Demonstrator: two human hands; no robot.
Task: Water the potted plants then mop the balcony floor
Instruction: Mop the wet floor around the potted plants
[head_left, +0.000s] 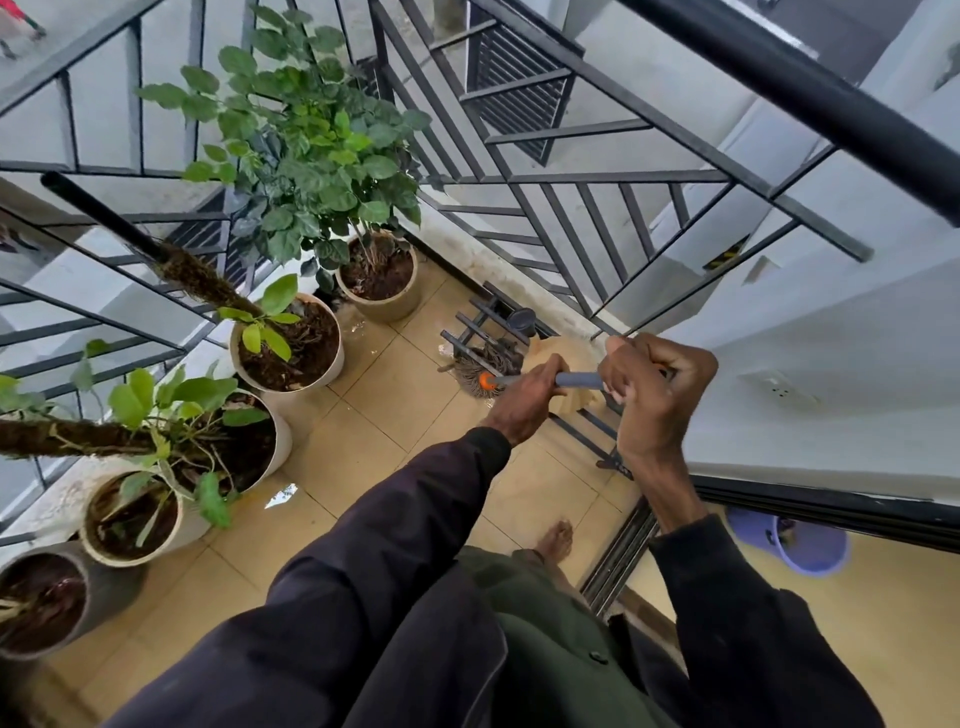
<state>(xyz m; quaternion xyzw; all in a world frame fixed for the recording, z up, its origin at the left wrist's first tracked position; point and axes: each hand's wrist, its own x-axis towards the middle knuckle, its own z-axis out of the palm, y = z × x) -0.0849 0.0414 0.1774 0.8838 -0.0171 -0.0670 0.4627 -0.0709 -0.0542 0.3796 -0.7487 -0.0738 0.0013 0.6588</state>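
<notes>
Beige balcony floor tiles (363, 447) run from near left to the far corner, fenced by a dark metal railing (519, 176). Along the left side stands a row of potted plants (306, 156), the bushiest farthest off. Wet patches glisten beside the pots. Both hands are wrapped tight round the grey mop handle (576, 380): left hand (524, 397) lower, right hand (657, 395) above it. At the far end, the stringy mop head (480, 371) presses the tiles near a black rack (483, 327)
</notes>
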